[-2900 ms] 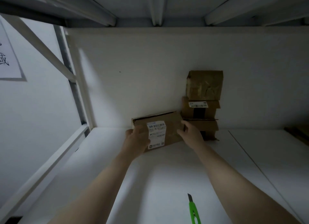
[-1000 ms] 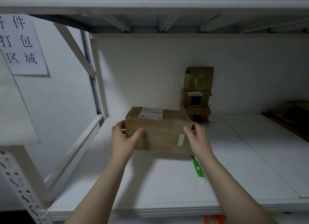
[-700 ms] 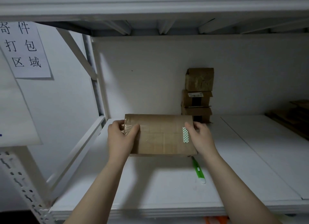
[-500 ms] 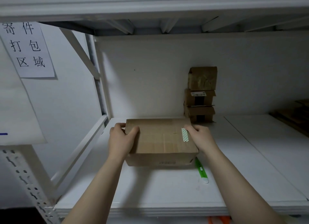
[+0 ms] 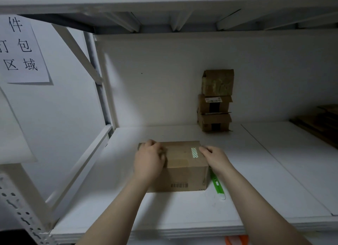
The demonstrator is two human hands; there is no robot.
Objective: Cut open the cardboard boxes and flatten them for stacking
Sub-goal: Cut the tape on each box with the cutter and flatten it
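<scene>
Cardboard box [image 5: 184, 165] — rectangular, taped; both hands gripping.

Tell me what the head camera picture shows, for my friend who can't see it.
A person's left hand and right hand hold a brown cardboard box by its ends on a white shelf. A green cutter lies beside it on the right, and three smaller boxes are stacked at the back.
</scene>
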